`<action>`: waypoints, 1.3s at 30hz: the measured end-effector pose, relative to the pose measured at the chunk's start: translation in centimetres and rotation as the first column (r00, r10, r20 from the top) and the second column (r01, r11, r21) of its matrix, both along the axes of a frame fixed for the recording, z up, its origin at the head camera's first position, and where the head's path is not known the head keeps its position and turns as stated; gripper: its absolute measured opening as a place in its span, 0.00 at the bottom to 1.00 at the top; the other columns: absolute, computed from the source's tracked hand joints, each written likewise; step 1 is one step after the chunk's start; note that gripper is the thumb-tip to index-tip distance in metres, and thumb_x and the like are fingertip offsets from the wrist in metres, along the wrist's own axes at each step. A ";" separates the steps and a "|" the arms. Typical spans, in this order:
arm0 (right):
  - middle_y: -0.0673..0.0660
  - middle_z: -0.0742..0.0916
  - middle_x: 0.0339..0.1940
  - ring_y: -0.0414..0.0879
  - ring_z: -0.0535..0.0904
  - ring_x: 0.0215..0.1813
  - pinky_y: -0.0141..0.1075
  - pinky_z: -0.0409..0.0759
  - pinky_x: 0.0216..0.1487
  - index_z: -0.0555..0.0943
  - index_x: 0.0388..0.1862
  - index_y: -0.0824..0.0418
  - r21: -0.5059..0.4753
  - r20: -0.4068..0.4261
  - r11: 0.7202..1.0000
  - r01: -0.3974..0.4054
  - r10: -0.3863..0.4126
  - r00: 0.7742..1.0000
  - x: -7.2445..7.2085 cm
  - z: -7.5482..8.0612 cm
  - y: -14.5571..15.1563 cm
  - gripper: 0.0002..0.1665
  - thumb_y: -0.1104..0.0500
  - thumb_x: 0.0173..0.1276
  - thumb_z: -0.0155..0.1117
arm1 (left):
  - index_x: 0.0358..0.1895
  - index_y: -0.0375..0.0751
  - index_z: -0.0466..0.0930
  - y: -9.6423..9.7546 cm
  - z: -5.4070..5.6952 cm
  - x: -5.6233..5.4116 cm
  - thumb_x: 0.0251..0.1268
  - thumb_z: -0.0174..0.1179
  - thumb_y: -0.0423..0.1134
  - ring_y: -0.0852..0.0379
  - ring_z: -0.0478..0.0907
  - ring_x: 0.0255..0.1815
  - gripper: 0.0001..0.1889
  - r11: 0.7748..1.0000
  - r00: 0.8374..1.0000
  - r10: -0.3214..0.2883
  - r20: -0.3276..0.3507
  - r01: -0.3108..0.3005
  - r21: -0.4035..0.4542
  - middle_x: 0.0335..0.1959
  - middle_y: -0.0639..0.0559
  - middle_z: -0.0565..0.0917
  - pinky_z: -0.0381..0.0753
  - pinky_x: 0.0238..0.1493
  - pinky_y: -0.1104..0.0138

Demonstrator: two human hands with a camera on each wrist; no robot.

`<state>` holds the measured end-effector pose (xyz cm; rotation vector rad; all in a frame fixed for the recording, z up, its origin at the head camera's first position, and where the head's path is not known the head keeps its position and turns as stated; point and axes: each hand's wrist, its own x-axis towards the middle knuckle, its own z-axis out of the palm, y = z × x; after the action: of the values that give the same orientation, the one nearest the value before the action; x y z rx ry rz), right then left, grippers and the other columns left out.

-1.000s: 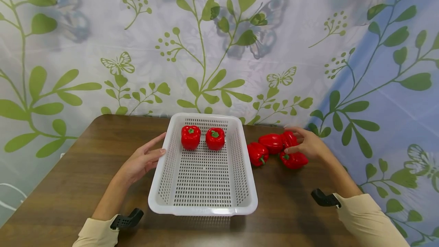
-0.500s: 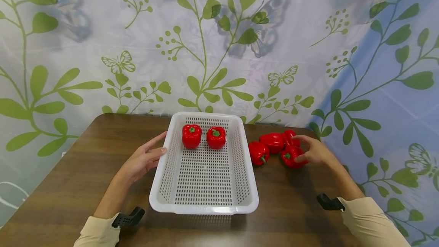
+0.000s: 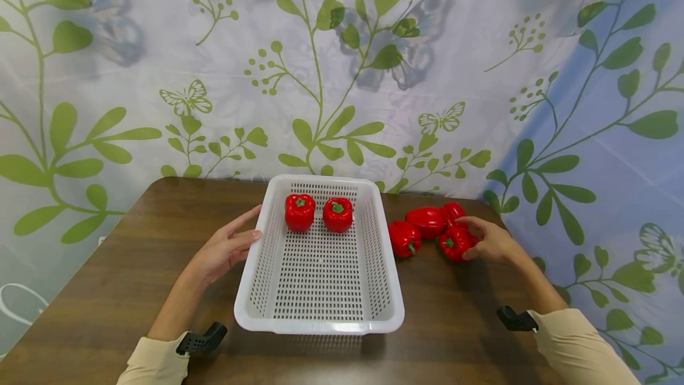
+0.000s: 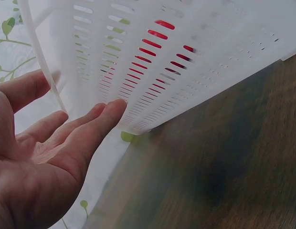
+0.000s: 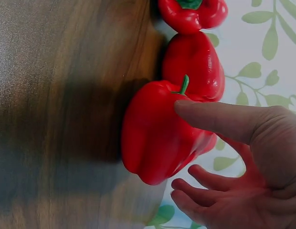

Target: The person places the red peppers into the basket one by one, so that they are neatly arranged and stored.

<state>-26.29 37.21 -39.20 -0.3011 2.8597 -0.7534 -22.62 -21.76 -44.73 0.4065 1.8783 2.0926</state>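
A white perforated plastic basket (image 3: 319,327) stands on the wooden table with two red bell peppers, one at the left (image 3: 300,214) and one at the right (image 3: 338,215), inside near its far end. My left hand (image 3: 221,251) touches the basket's left rim, fingers extended. To the right of the basket, a group of red bell peppers lies close together. My right hand (image 3: 494,242) holds the nearest right-hand bell pepper (image 5: 153,129) between thumb and index finger. The thumb lies beside its green stem; the index fingertip is partly hidden, and the other fingers hang loosely apart.
Beside the basket's right wall rests a red bell pepper (image 3: 404,239); another lies on its side (image 3: 426,222), and a third (image 3: 452,211) sits behind the held one. A patterned curtain (image 3: 342,76) hangs right behind the table's back edge.
The held bell pepper has turned from lying sideways to showing its stem towards me. My right hand has shifted slightly right and nearer. The left hand stays at the basket rim.
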 end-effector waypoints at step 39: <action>0.76 0.80 0.61 0.74 0.76 0.59 0.64 0.77 0.52 0.72 0.71 0.60 0.128 -0.047 0.991 0.037 -0.031 0.998 -0.3 -1.2 -0.4 0.48 0.55 0.50 0.81 | 0.83 0.51 0.47 0.1 0.1 0.0 0.79 0.52 0.37 0.44 0.84 0.60 0.36 1.000 1.000 0.007 0.018 -0.007 0.012 0.68 0.36 0.77 0.86 0.55 0.57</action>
<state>-26.56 36.79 -40.38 -0.2554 2.9460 -0.5714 -22.64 -21.67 -44.68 0.3841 1.8603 2.1063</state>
